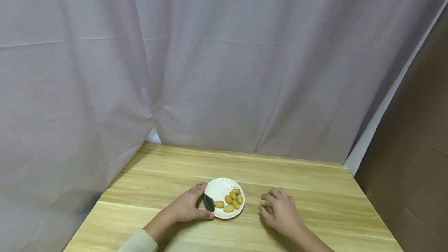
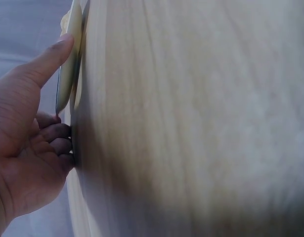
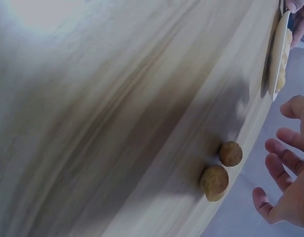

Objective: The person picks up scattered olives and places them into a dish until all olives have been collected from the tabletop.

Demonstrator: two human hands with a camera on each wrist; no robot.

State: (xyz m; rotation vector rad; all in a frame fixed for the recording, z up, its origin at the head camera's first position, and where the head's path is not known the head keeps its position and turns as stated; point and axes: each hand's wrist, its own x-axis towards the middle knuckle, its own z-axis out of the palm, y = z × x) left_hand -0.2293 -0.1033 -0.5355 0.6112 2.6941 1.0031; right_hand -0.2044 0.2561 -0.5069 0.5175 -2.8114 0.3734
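The left hand [image 1: 189, 205] is gripping the left rim of a white plate [image 1: 219, 189], thumb at the near side, probably for steadying it on the bench [image 1: 315, 182]. Small kumquat-like fruits [image 1: 229, 208] are lying on the plate, mostly towards its right, perhaps simply where they settled. The right hand [image 1: 281, 211] is hovering empty to the right, fingers loosely bent. Beneath it, brownish round pieces [image 3: 214, 182] are sitting on the bench; the hand is hiding them from the head view, and their kind is staying unclear.
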